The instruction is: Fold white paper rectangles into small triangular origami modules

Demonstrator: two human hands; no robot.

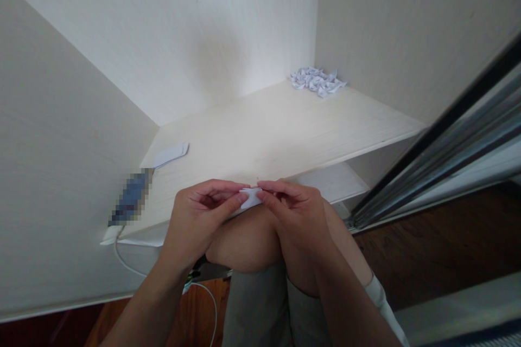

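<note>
Your left hand pinches the left end of a small white piece of paper between thumb and fingers, and your right hand pinches its right end the same way. The paper looks folded, though its exact layers are too small to make out. To work it well, it seems best to hold both ends level, line up the edges before pressing, and run the thumbs outward with light, even pressure, since thin paper likely slips or creases askew if one side pulls harder. The paper lies directly between your two hands, spanning the gap from thumb to thumb, just above your bare knee and near the front edge of a pale shelf. Farther out, beyond your left hand, a few flat paper strips lie on the shelf, near a pixelated object by the side wall. Well apart, in the far right corner, sits a loose pile of folded white papers.
</note>
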